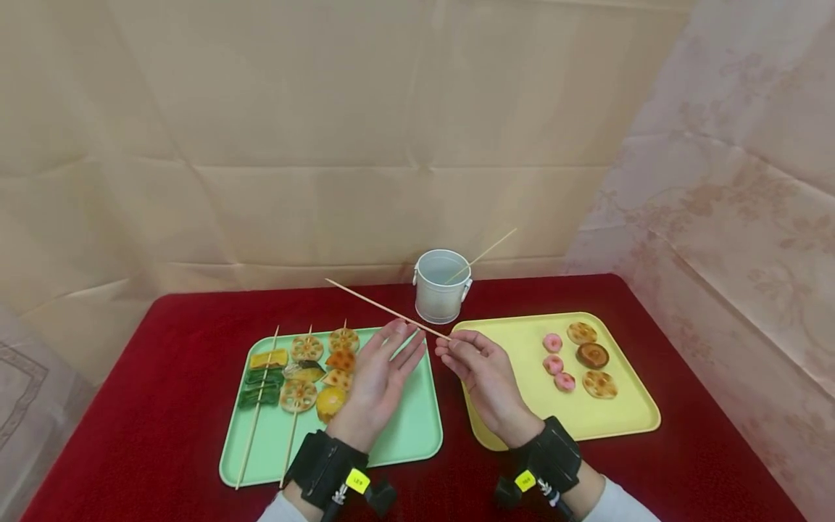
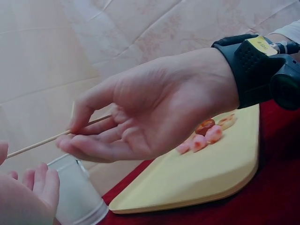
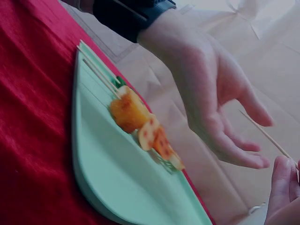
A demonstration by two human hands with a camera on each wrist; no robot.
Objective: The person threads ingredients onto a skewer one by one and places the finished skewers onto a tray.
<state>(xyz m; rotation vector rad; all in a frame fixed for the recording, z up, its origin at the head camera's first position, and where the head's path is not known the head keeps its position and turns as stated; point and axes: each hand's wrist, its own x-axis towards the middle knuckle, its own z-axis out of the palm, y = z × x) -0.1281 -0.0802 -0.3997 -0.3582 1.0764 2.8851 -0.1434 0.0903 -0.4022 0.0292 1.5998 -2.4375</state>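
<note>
We pinch a skewer (image 1: 383, 307) near one end with our right hand (image 1: 484, 370); our left hand (image 1: 381, 373) lies loosely open beside it, thumb and fingers parted. The skewer hangs above the worktop (image 1: 163, 406), with the green tray (image 1: 411, 435), yellow tray (image 1: 580, 420) and bucket (image 1: 439, 301) nearby.

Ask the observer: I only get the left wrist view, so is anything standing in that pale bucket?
Observer: Yes, the head view shows one bare skewer leaning in the bucket.
Operator: Any other tray besides the yellow tray?
Observer: Yes, a green tray lies to its left.
Operator: Does the left hand grip the held skewer?
Observer: No, the right wrist view shows that hand open, its thumb and fingers apart.
</note>
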